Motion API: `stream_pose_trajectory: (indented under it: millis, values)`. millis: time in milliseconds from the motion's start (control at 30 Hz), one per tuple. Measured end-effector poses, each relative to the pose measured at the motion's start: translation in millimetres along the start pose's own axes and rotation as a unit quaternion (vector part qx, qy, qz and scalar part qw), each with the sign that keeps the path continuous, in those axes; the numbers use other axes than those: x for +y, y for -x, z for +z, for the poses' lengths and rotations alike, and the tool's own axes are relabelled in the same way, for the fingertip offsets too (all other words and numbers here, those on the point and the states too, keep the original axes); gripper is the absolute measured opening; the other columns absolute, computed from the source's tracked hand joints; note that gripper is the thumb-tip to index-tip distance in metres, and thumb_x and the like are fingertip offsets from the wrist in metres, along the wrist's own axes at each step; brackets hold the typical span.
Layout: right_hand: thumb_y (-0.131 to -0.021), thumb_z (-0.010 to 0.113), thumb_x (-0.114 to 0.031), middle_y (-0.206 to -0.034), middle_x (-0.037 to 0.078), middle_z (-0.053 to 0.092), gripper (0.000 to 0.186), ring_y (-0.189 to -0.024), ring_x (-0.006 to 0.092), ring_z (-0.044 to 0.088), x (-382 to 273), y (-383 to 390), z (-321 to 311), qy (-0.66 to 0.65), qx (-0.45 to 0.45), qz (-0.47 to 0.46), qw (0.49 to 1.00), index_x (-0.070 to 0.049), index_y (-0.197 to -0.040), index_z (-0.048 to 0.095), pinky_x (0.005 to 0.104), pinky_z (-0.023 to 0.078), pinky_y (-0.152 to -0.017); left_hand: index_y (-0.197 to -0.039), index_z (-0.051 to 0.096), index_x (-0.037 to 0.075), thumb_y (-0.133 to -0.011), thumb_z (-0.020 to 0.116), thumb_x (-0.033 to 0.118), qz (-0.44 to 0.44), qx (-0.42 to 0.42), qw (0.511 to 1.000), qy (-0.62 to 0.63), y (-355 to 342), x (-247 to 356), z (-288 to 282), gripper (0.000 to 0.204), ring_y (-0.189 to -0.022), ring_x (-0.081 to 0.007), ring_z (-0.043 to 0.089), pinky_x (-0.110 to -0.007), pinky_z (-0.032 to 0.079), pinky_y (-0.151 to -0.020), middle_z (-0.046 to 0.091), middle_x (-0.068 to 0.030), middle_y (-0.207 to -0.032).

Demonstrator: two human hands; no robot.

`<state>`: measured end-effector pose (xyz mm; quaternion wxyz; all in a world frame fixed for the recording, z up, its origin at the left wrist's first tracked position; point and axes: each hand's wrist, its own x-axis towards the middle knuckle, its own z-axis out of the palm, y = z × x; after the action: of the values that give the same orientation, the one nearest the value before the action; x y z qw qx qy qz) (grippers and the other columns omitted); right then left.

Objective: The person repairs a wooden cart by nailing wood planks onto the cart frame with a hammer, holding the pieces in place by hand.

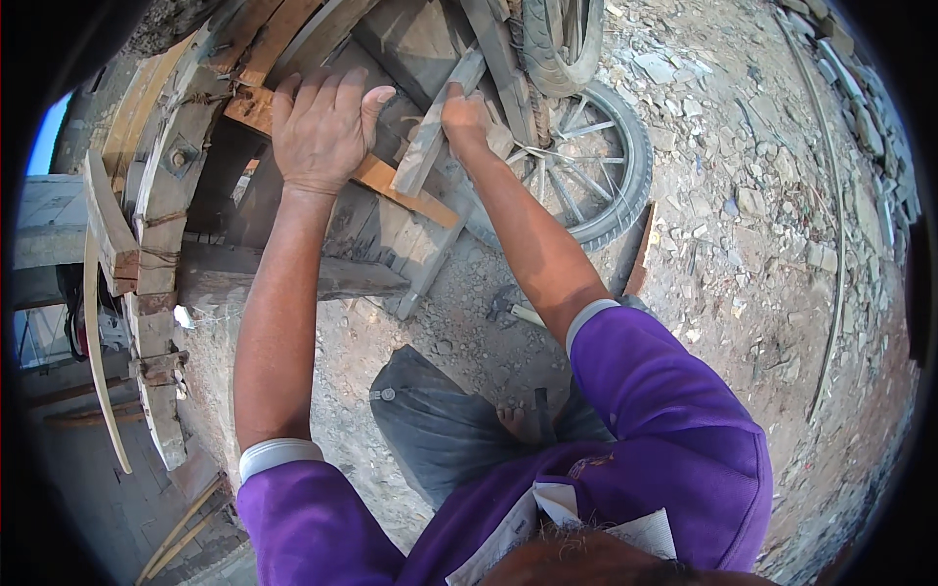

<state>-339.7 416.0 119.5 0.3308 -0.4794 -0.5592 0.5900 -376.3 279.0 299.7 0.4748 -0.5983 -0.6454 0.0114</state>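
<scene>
My left hand (pixel 324 132) lies over an orange-brown wooden strip (pixel 415 201), its fingers stretched out and the thumb apart. The strip runs slantwise under that hand across a weathered wooden frame. My right hand (pixel 466 121) is closed around the upper part of a short grey wooden block (pixel 426 146). The block's lower end meets the strip, just right of my left hand. How the fingers of my right hand wrap the far side of the block is hidden.
A spoked wheel with a black tyre (pixel 637 181) lies to the right, with another tyre (pixel 559 61) above it. A heavy bolted beam (pixel 176 200) curves down the left. A thick crossbeam (pixel 293 277) spans below the strip. Rubble covers the ground (pixel 743 283).
</scene>
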Motion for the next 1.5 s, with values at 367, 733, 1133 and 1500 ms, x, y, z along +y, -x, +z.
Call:
stream_pose_trajectory:
  millis: [367,733,1133,1500]
  values:
    - [-0.094,0.047,-0.037,-0.120,0.039,0.055,0.055,-0.116,0.0504,0.052,23,-18,5,-0.096,-0.023,0.040,0.994,0.012,-0.115,0.058,0.0478,0.041,-0.097,-0.101,0.069,0.015,-0.096,0.057,0.042,0.004,0.010,1.000,-0.007,-1,1,3,0.031,-0.093,-0.0162,0.066,-0.040,0.043,-0.095,0.071,-0.0005,-0.090]
    - [-0.078,0.069,-0.011,-0.117,0.023,0.062,0.059,-0.109,0.0384,0.059,51,-63,11,0.143,-0.072,-0.054,0.986,-0.005,-0.133,0.048,0.0419,0.051,-0.088,-0.097,0.070,0.018,-0.096,0.058,0.045,0.011,0.018,0.999,-0.038,-10,7,6,0.030,-0.090,-0.0146,0.066,-0.038,0.044,-0.093,0.072,0.0016,-0.088]
    - [-0.091,0.048,-0.039,-0.116,0.034,0.062,0.056,-0.103,0.0448,0.064,7,-30,2,-0.052,-0.030,0.046,0.997,0.011,-0.108,0.062,0.0468,0.051,-0.086,-0.085,0.070,0.015,-0.089,0.064,0.053,0.039,-0.014,0.999,-0.014,-3,7,-5,0.038,-0.090,-0.0151,0.066,-0.038,0.043,-0.091,0.071,0.0009,-0.082]
    - [-0.093,0.050,-0.036,-0.108,0.029,0.066,0.054,-0.088,0.0386,0.070,-11,-28,0,-0.122,-0.062,0.096,0.986,0.013,-0.113,0.058,0.0471,0.056,-0.073,-0.125,0.057,0.006,-0.080,0.072,0.039,0.131,-0.384,0.906,0.118,21,22,-5,0.058,-0.096,-0.0290,0.064,-0.040,0.044,-0.089,0.068,-0.0122,-0.098]
